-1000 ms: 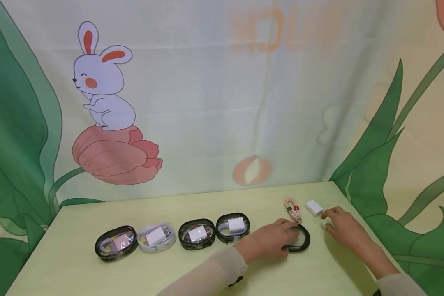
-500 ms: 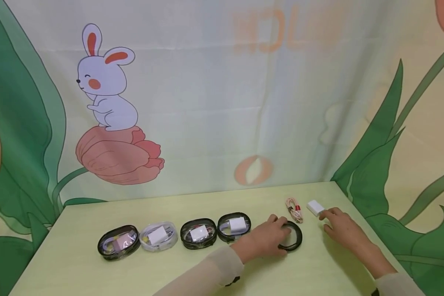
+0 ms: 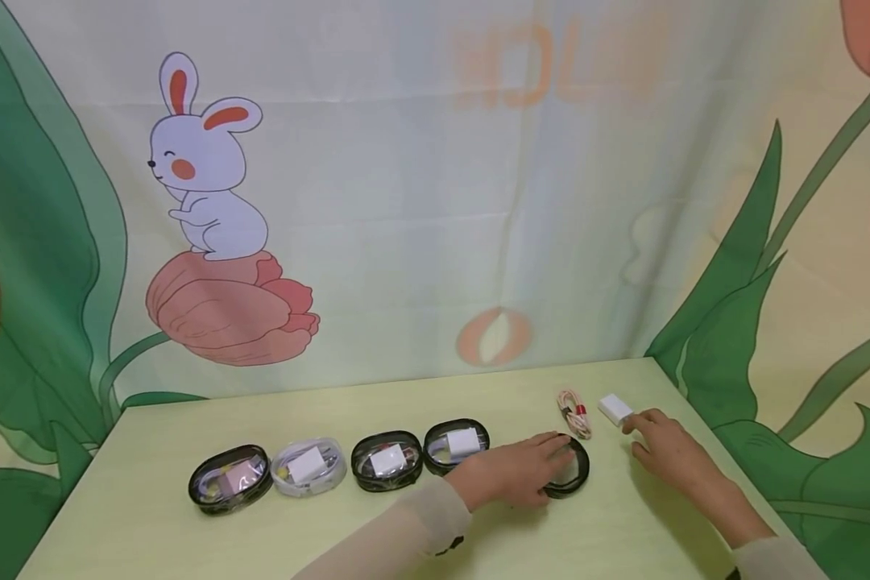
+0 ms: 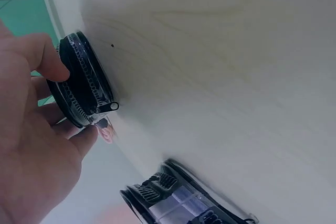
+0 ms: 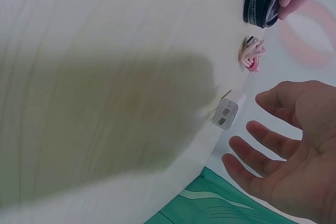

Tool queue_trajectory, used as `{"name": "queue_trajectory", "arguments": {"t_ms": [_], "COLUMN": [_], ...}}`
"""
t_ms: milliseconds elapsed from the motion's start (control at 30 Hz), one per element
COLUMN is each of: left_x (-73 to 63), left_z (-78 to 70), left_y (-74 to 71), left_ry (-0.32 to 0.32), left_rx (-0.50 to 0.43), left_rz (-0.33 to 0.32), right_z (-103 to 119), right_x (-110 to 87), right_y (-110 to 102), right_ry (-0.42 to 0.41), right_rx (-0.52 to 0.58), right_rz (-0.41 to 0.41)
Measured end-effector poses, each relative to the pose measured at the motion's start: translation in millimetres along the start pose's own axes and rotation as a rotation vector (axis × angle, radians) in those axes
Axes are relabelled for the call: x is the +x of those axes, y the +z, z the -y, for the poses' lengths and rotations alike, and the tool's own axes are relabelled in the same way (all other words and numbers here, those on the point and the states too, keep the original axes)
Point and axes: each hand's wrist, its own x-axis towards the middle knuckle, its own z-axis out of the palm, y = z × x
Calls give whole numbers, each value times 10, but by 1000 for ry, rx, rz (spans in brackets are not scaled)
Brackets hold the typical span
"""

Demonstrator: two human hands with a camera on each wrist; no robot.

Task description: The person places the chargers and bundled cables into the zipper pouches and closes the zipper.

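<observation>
My left hand (image 3: 525, 471) holds a black-rimmed oval zip case (image 3: 578, 469) on the table, right of a row of similar cases. In the left wrist view, the thumb lies on the zipped side of this case (image 4: 84, 80) and the other fingers are round its far side. My right hand (image 3: 670, 451) hovers at the near right of a white charger plug (image 3: 615, 409). In the right wrist view its fingers are loosely bent and apart from the plug (image 5: 227, 113). A pink bundled cable (image 3: 573, 413) lies left of the plug, behind the held case.
Two black-rimmed cases (image 3: 458, 443) (image 3: 387, 461), a white-rimmed case (image 3: 308, 466) and another black-rimmed case (image 3: 229, 478) stand in a row to the left, with plugs and cables inside. A printed cloth backdrop (image 3: 406, 242) rises behind the table (image 3: 261, 548).
My left hand has shifted slightly left with the black zip case, away from the pink cable. My right hand stays near the white plug. The head view has shifted a little.
</observation>
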Motion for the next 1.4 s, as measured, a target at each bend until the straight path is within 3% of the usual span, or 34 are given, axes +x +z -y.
{"name": "queue_trajectory", "arguments": {"t_ms": [167,300,433,533,767,933,1200,1400], "left_x": [-1,10,26,51,138,179,209,234], "left_z": [-16,-49,-86,-91,-17,-1,-77,-106], "left_y": [2,-23,-59,-65,-36,-9,-10,-6], "left_ry": [-47,-158,-257,-275,-258,-250,-426,-515], "left_rx": [14,-14,-37,-76,-209,-203,-190,-187], "left_rz": [-41,-108,-117,-97,18,16,-48,-89], "right_z": [8,16,38,55,77,80,78,136], "right_x": [-10,-5,18,34,68,77,92,145], "right_y": [12,25,39,56,89,109,113,96], "right_ry": [-1,0,-5,-11,-17,34,46,17], "right_rx": [5,5,15,15,18,35,34,27], "right_rz": [6,8,8,8,21,79,90,94]}}
